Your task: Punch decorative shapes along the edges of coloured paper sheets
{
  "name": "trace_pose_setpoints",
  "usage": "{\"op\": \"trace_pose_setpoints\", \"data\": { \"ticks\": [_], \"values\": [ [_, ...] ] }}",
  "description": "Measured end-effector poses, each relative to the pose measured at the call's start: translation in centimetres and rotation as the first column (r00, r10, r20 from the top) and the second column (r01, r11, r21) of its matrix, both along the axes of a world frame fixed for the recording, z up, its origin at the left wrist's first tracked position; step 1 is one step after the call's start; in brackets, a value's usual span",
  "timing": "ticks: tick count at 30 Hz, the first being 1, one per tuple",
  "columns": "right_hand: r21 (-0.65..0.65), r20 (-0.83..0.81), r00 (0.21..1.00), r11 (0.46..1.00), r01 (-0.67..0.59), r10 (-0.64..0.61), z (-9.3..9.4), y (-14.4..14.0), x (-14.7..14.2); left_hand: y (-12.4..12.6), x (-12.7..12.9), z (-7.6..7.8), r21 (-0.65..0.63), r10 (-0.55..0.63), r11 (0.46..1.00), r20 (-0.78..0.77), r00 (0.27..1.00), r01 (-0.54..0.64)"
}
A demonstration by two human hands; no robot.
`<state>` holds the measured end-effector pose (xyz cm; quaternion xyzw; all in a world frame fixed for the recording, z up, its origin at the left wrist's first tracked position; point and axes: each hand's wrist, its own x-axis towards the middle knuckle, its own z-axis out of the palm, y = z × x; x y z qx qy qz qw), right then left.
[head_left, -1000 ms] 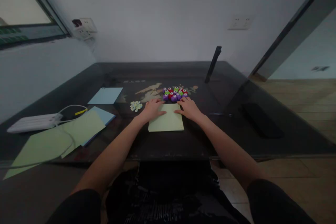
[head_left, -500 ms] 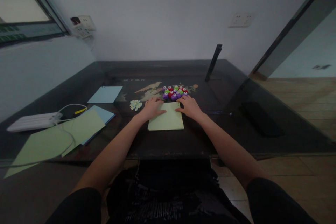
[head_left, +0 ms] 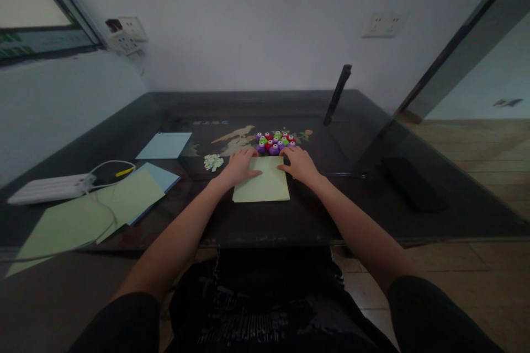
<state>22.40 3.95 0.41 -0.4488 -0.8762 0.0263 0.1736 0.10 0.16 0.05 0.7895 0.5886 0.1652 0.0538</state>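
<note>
While the dark table (head_left: 372, 138) spreads wide, green paper (head_left: 261, 187) lies flat near its front edge, approx. centre. Looks thin, light, floppy — likely slides on the glossy top, creases easily; best gripped at a corner or edge. Left hand (head_left: 239, 166) and right hand (head_left: 301, 165) rest apart, fingers flat, pressing the sheet's far corners, not clamped on it. Small coloured punches (head_left: 275, 142) sit just beyond; confetti bits (head_left: 213, 162) left.
</note>
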Motion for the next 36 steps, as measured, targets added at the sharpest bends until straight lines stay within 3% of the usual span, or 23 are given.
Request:
{"op": "trace_pose_setpoints", "data": {
  "ticks": [5,12,16,20,23,26,29,31,36],
  "values": [
    [0.022,-0.06,0.998,1.0,0.007,-0.006,0.0,0.2,0.0,0.0,0.0,0.3,0.016,0.002,1.0,0.012,1.0,-0.002],
    [0.035,-0.134,0.991,0.999,-0.004,0.009,0.0,0.4,0.0,0.3,-0.5,0.3,0.093,-0.097,0.992,0.127,0.987,0.085],
    [0.01,-0.18,0.984,1.0,-0.002,0.003,0.0,0.3,-0.1,0.4,-0.8,0.6,0.089,-0.067,0.995,0.149,0.987,0.054],
    [-0.085,-0.338,0.941,0.996,-0.033,0.002,0.0,0.3,-0.1,0.4,-1.1,1.4,0.026,-0.048,0.999,0.266,0.963,0.042],
    [-0.188,-0.517,0.856,0.979,-0.084,-0.025,0.1,0.5,-0.2,0.6,-1.8,2.0,-0.028,-0.017,0.999,0.366,0.931,0.029],
    [-0.356,-0.627,0.775,0.914,-0.195,-0.079,0.2,0.7,-0.1,0.8,-2.6,2.3,-0.074,0.043,0.997,0.445,0.895,-0.011],
    [-0.531,-0.645,0.754,0.785,-0.32,-0.13,0.3,0.6,-0.1,0.9,-3.3,2.5,-0.124,0.099,0.992,0.539,0.837,-0.038],
    [-0.578,-0.643,0.755,0.728,-0.368,-0.13,0.4,0.4,0.0,0.8,-3.5,2.7,-0.143,0.129,0.988,0.587,0.799,-0.054],
    [-0.607,-0.66,0.744,0.658,-0.444,-0.106,0.8,0.0,0.1,0.6,-3.7,2.8,-0.171,0.184,0.98,0.627,0.757,-0.097]
  ]
}}
